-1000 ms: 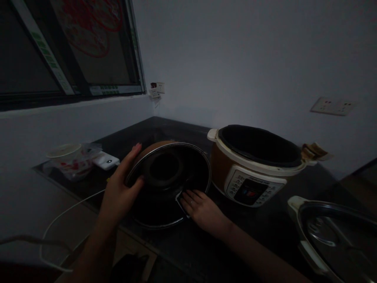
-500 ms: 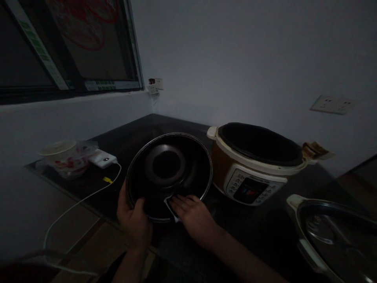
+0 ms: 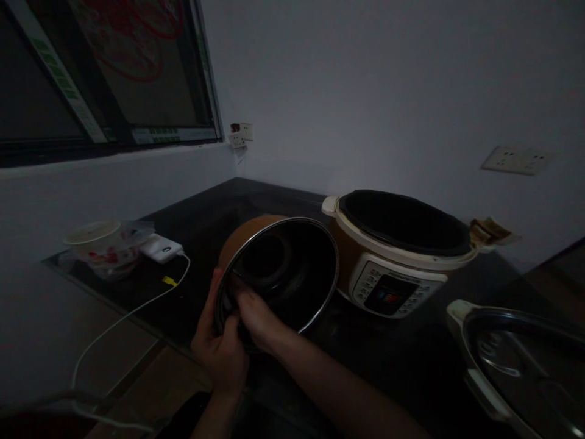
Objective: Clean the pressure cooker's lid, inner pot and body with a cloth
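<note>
A cooker's inner pot [image 3: 301, 268], black inside and copper-brown outside, is tilted with its mouth toward me and to the right. My left hand [image 3: 222, 347] grips its left rim, thumb on the inner side and fingers around the outside. My right hand [image 3: 253, 311] reaches into the pot against the left inner wall. Its fingertips are in deep shadow; the pale-edged cloth seen in it a moment earlier is hidden now. Just right of the pot stands the electric pressure cooker body [image 3: 397, 262], uncovered, with a dark hollow and a control panel.
The cooker lid [image 3: 516, 366] lies at the right on the dark countertop [image 3: 375, 366]. On the left are a bowl in a plastic bag [image 3: 103, 247], a white device [image 3: 162, 247] and its cable [image 3: 132, 311]. Wall sockets [image 3: 514, 160] are above.
The pot has turned to face right, showing its brown outer side. My right hand has moved from the front rim to the left inner wall, and the cloth has gone out of sight.
</note>
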`<state>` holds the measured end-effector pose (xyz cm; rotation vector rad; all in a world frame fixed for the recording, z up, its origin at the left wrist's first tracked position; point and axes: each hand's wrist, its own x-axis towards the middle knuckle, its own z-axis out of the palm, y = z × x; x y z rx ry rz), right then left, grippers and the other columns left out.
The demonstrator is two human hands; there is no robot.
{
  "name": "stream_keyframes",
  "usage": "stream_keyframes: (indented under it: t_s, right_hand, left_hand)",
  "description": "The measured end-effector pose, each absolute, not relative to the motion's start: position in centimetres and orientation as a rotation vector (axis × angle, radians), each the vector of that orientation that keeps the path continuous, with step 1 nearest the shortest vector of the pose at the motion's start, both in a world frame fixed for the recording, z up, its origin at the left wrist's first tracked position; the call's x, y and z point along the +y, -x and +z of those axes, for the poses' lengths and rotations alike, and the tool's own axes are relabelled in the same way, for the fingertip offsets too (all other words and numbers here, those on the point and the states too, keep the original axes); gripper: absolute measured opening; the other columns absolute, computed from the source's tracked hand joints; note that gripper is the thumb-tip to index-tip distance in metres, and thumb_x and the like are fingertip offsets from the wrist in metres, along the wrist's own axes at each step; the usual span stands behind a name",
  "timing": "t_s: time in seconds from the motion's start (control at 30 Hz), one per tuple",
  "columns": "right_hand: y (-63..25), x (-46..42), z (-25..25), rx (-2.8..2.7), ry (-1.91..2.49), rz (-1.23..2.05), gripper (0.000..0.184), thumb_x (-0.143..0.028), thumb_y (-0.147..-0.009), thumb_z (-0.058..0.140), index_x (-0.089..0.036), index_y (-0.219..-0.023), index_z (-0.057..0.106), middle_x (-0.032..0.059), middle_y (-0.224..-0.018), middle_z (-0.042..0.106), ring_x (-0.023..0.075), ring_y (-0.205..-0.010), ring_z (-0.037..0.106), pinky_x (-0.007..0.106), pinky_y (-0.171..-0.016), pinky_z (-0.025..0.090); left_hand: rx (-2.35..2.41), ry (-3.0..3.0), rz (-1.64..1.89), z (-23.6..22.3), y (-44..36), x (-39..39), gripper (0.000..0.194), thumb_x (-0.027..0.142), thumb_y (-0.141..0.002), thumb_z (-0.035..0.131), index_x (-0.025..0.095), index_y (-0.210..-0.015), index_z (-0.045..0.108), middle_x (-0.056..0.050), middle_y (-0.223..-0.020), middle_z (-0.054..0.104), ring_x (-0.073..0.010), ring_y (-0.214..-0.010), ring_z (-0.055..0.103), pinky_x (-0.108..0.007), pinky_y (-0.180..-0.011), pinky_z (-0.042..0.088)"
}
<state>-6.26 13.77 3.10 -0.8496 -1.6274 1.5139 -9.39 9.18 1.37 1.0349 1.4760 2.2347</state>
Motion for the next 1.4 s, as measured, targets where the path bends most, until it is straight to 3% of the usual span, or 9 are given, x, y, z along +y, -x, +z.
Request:
stream_keyframes:
  t_s: [0.13, 0.3, 0.5, 0.73, 0.9, 1.07, 1.2, 1.3, 1.4]
  right_hand:
    - [5.9, 14.1, 2.8, -1.989, 0.861, 1.226, 0.048, -0.014, -0.098, 0.022, -0.018, -0.143, 0.037, 0.0041, -0.137, 0.055, 0.0101, -0.126, 0.05, 0.028, -0.104, 0.04]
    - [2.0, 14.4, 0.6, -2.511, 1.02, 0.882, 0.041, -0.013, -0.093, 0.037, -0.015, -0.131, 0.054, 0.0077, -0.123, 0.065, 0.0157, -0.113, 0.061, 0.027, -0.096, 0.047]
    - [-2.6, 16.4, -0.6, -2.633, 1.411, 0.324, 0.046, -0.011, -0.088, 0.044, -0.002, -0.133, 0.049, 0.025, -0.142, 0.042, 0.03, -0.138, 0.033, 0.054, -0.113, 0.024]
    - [-5.1, 21.0, 2.6, -2.603, 1.485, -0.032, 0.055, -0.001, -0.086, 0.032, 0.006, -0.14, 0.035, 0.0202, -0.152, 0.027, 0.0227, -0.145, 0.013, 0.04, -0.12, 0.006]
    - [-4.8, 20.2, 1.8, -2.595, 1.478, 0.058, 0.053, -0.001, -0.086, 0.035, 0.012, -0.137, 0.036, 0.0267, -0.149, 0.026, 0.0277, -0.144, 0.015, 0.044, -0.119, 0.006]
    - [-2.0, 15.8, -1.0, -2.625, 1.341, 0.438, 0.049, -0.016, -0.091, 0.042, 0.002, -0.137, 0.044, 0.0245, -0.143, 0.041, 0.0343, -0.137, 0.032, 0.055, -0.113, 0.024]
    - [1.1, 13.8, 0.1, -2.584, 1.082, 0.75, 0.048, -0.02, -0.096, 0.036, -0.008, -0.142, 0.038, 0.0133, -0.145, 0.043, 0.0203, -0.135, 0.039, 0.037, -0.111, 0.034]
    - [2.2, 12.7, 2.1, -2.5, 0.925, 0.917, 0.046, -0.019, -0.099, 0.027, -0.011, -0.144, 0.035, 0.0071, -0.145, 0.046, 0.0089, -0.133, 0.04, 0.021, -0.108, 0.034]
    - [1.6, 11.1, 2.9, -2.346, 0.808, 1.068, 0.047, -0.023, -0.1, 0.029, -0.008, -0.145, 0.032, 0.0093, -0.149, 0.039, 0.0105, -0.137, 0.033, 0.023, -0.112, 0.028]
  left_hand:
    - [1.505, -1.06, 2.255, 1.6, 9.5, 9.0, 0.053, 0.007, -0.077, 0.056, 0.031, -0.124, 0.061, 0.003, -0.132, 0.061, -0.0231, -0.128, 0.05, -0.042, -0.111, 0.038]
    - [1.526, -1.162, 2.201, 2.3, 9.7, 8.5, 0.054, 0.009, -0.08, 0.055, 0.033, -0.129, 0.057, 0.003, -0.137, 0.056, -0.0232, -0.131, 0.047, -0.045, -0.114, 0.033]
    - [1.434, -1.277, 2.161, 3.0, 9.8, 8.3, 0.058, 0.003, -0.078, 0.054, 0.034, -0.126, 0.058, 0.005, -0.136, 0.057, -0.0225, -0.131, 0.047, -0.046, -0.115, 0.031]
    - [1.478, -1.249, 2.137, 3.8, 9.7, 8.6, 0.057, 0.001, -0.076, 0.054, 0.033, -0.123, 0.061, 0.006, -0.132, 0.06, -0.0214, -0.13, 0.048, -0.046, -0.115, 0.031]
    - [1.489, -1.272, 2.121, 3.6, 10.0, 8.8, 0.057, 0.002, -0.076, 0.053, 0.031, -0.124, 0.061, 0.005, -0.134, 0.058, -0.023, -0.13, 0.048, -0.047, -0.115, 0.032]
    - [1.438, -1.318, 2.154, 3.4, 9.6, 8.9, 0.053, 0.003, -0.079, 0.055, 0.033, -0.123, 0.062, 0.005, -0.131, 0.061, -0.0231, -0.129, 0.049, -0.048, -0.114, 0.032]
    - [1.421, -1.237, 2.206, 3.7, 9.6, 9.2, 0.047, 0.009, -0.081, 0.059, 0.032, -0.122, 0.062, 0.004, -0.132, 0.061, -0.0223, -0.127, 0.051, -0.044, -0.113, 0.034]
    - [1.506, -1.154, 2.233, 4.0, 10.3, 9.8, 0.042, 0.015, -0.081, 0.063, 0.029, -0.12, 0.064, 0.002, -0.128, 0.064, -0.0223, -0.124, 0.054, -0.039, -0.11, 0.04]
    - [1.589, -1.112, 2.258, 4.1, 11.3, 10.3, 0.04, 0.016, -0.078, 0.066, 0.027, -0.116, 0.067, 0.001, -0.121, 0.068, -0.0228, -0.118, 0.059, -0.037, -0.104, 0.046]
